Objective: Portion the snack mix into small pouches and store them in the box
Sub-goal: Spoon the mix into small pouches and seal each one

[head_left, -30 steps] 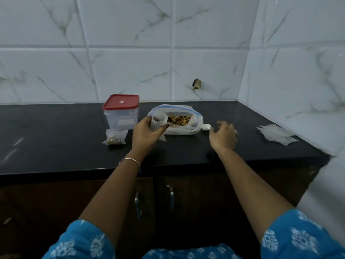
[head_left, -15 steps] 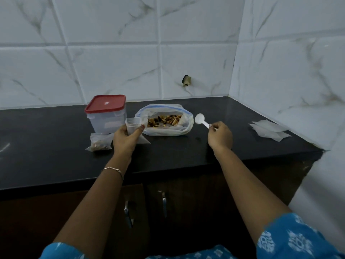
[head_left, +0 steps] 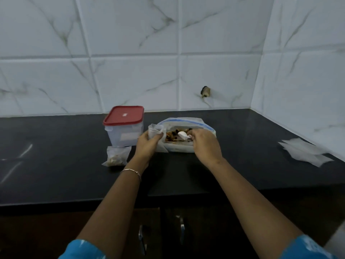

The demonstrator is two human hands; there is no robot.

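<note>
one spoon (head_left: 182, 135) now in one snack bag (head_left: 186, 121) — right hand (head_left: 204, 144) pinches it, left hand (head_left: 147, 144) grips one pouch (head_left: 155, 130) by one box (head_left: 124, 128).

Right hand (head_left: 205, 144): a second ago we logged it reaching for the spoon (head_left: 182, 135), which lay just right of the bag (head_left: 186, 120). Half a second ago it held the spoon lifted beside the bag's right rim. Now the spoon's bowl is inside the bag, on the mix (head_left: 170, 137). Left hand (head_left: 147, 144) has brought the pouch (head_left: 155, 130) back against the bag's left rim.
</note>
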